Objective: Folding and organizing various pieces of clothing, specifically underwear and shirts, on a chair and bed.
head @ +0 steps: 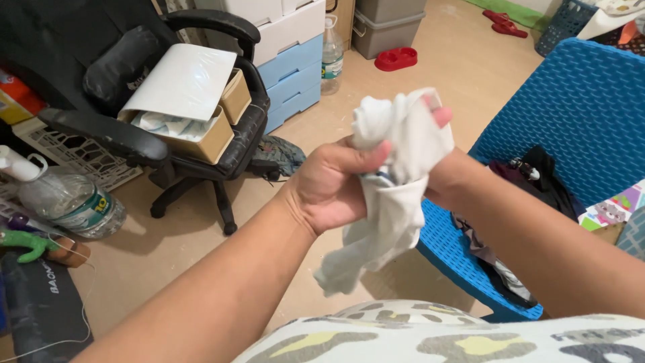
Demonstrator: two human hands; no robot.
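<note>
I see the white garment (393,195), a small bundle of soft cloth, held up in mid-air between both hands, in front of the person's chest and above the bare floor (168,262). Its upper part is balled up and its lower part hangs loose below the hands, well clear of anything.

The left hand (332,188) is clenched around the middle of the bundle, thumb pressed across the front. The right hand (440,178) is mostly hidden behind the cloth; one fingertip pokes out near the top, so I judge its grip to be closed inside or behind the fabric, grasping the same garment.

As I judge it, the main risk is the dangling tail: it is held by nothing, and if the left grip loosens while the right hand is wrapped up in the cloth, the whole bundle could slide down to the floor. The cloth could also bunch or twist around the hidden fingers, since I cannot tell how they sit inside it.

Just to the right stands a blue plastic chair (578,107) with dark clothes (537,181) heaped on its seat. To the left, well apart, an office chair (127,134) carries an open cardboard box (208,134), and a water bottle (67,202) lies nearer the edge.
</note>
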